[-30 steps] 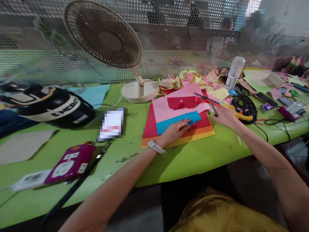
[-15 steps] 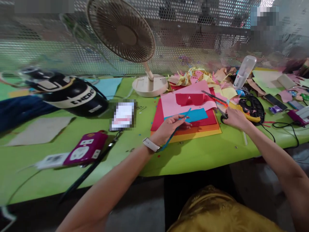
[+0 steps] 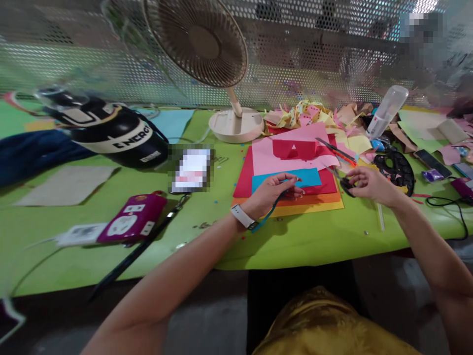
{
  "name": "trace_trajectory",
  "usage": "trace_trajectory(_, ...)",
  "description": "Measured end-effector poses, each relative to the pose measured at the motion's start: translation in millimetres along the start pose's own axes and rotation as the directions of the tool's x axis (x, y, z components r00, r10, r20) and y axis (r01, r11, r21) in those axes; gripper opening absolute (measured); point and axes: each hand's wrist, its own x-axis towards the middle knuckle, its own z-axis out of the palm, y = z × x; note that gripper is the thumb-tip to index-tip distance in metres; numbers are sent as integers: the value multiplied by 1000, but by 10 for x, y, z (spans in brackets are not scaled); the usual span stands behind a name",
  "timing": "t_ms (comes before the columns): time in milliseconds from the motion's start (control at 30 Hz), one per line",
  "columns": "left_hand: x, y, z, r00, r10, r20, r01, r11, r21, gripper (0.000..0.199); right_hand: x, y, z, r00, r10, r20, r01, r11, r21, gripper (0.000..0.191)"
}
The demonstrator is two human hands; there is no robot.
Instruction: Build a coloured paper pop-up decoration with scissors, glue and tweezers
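My left hand (image 3: 283, 188) is closed, its fingertips pinching a thin blue paper strip (image 3: 271, 217) whose tail hangs down by the white watch band (image 3: 242, 217). Beneath that hand lies a blue paper rectangle (image 3: 310, 177) on pink paper (image 3: 264, 153) and red sheets (image 3: 242, 180). My right hand (image 3: 369, 185) is at the right of the stack, fingers loosely curled and apart. Its fingertips are beside the black handles of scissors (image 3: 346, 187) lying at the sheets' edge; whether they touch is unclear. A folded red paper piece (image 3: 293, 149) rests on the pink paper.
A fan (image 3: 236, 125) stands behind the stack, with paper scraps (image 3: 306, 114) beside it. To the left are a black bottle (image 3: 125, 140), a phone (image 3: 192, 169) and a purple power bank (image 3: 133, 217). At right are a clear bottle (image 3: 386, 113) and a black palette-shaped tray (image 3: 401, 170).
My right hand has loosened around the scissors and turned, its fingers now apart. My left hand still holds the blue strip, whose upper end no longer sticks up. The view has shifted slightly.
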Motion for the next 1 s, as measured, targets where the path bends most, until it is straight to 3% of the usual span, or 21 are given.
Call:
trace_trajectory(167, 30, -28, 13, 998, 47, -34, -48, 998, -35, 36, 127, -109, 348, 977, 15, 214, -75, 958, 277, 43)
trace_trajectory(367, 75, -87, 14, 998, 69, -13, -69, 996, -51, 38, 260, -186, 591, 955, 55, 292, -131, 960, 248, 36)
trace_trajectory(600, 43, -140, 6, 999, 47, 15, -46, 996, -72, 31, 286, -131, 675, 905, 190, 381, -279, 941, 193, 32)
trace_trajectory(800, 9, -110, 2, 999, -18, 43, 21, 996, -86, 34, 240, -153, 715, 842, 204, 500, -314, 938, 146, 19)
trace_trajectory(900, -18, -88, -1, 997, -61, 48, 64, 996, -65, 35, 238, -122, 707, 844, 178, 506, -313, 930, 194, 19)
trace_trajectory(1000, -54, -60, 6, 998, -56, 28, 58, 998, -40, 33, 238, -95, 682, 867, 127, 481, -302, 903, 305, 31)
